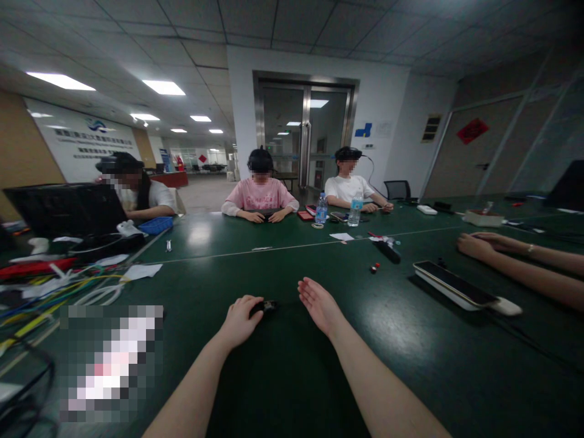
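My left hand (241,319) rests on the dark green table (274,377), its thumb and fingers closed round one end of a small black object (270,306). The other end sticks out to the right and has a lighter patch; its kind is too small to make out. To the right of it, my right hand (318,304) is held on edge over the tabletop, fingers stretched out and palm facing left. Nothing is in it, and a gap separates it from the black object.
Cables (91,292) and a black case (68,210) crowd the left. A phone (456,285) lies on a white box at right, near another person's hands (479,246). Water bottles (322,208) stand at the far edge, where several people sit.
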`<state>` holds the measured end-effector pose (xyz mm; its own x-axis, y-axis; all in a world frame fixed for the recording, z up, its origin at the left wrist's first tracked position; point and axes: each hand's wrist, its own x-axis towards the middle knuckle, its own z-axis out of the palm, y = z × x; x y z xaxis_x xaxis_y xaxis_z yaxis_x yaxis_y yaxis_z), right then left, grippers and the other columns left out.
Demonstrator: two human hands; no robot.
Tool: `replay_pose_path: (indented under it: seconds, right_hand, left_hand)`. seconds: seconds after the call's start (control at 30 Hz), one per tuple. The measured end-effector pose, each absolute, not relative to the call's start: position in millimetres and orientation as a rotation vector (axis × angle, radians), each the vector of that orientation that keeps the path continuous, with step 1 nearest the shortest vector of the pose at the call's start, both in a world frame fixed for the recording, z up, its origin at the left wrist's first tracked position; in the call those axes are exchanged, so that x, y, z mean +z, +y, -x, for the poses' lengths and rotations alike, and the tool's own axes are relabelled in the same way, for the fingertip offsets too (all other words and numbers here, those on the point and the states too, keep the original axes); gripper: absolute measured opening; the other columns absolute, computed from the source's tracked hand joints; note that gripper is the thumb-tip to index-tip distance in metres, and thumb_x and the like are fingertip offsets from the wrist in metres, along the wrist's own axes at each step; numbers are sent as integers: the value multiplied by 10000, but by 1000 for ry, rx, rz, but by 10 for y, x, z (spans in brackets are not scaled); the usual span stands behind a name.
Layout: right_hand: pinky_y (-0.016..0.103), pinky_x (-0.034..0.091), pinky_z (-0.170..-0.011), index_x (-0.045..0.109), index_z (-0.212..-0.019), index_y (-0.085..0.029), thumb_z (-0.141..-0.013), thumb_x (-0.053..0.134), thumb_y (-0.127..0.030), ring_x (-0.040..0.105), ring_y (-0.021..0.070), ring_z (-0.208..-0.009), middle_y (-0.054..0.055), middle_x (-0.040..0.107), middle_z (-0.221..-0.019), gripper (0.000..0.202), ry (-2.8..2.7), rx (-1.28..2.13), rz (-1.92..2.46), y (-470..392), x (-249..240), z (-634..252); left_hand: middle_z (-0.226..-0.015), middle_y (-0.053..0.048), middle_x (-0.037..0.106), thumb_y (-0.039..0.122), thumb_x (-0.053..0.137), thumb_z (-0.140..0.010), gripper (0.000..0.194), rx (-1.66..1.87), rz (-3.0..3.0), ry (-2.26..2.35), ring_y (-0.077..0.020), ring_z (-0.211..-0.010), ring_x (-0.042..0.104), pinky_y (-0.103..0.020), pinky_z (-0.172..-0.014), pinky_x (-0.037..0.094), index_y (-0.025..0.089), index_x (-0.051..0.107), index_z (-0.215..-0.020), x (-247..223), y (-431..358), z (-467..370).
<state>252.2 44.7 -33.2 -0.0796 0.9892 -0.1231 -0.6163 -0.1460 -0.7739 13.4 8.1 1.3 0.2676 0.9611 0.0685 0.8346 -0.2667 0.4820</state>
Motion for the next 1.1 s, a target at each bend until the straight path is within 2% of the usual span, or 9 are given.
replay_pose_path:
  seconds: [0.83,1.1]
  right_hand:
    - [355,507,-889,578,-1056,-246,-803,547,-345,579,203,-1082,47,627,-1142,273,-761,1522,868,413,-295,-2526]
    - [346,485,-916,591,-1035,-237,-786,579,-340,580,199,-1078,43,638,-1118,270,-698,1557,827,428,-314,-2508]
  left_hand:
    - [-1247,-43,508,353,436,-850,404,497,-2169,1623,-240,-1160,433,-406,-1000,299,254,500,-1237,20,79,-126]
    - [-1224,-51,524,338,446,-845,395,507,-2214,1634,-239,-1135,454,-398,-973,320,239,514,-1222,-8,84,-119]
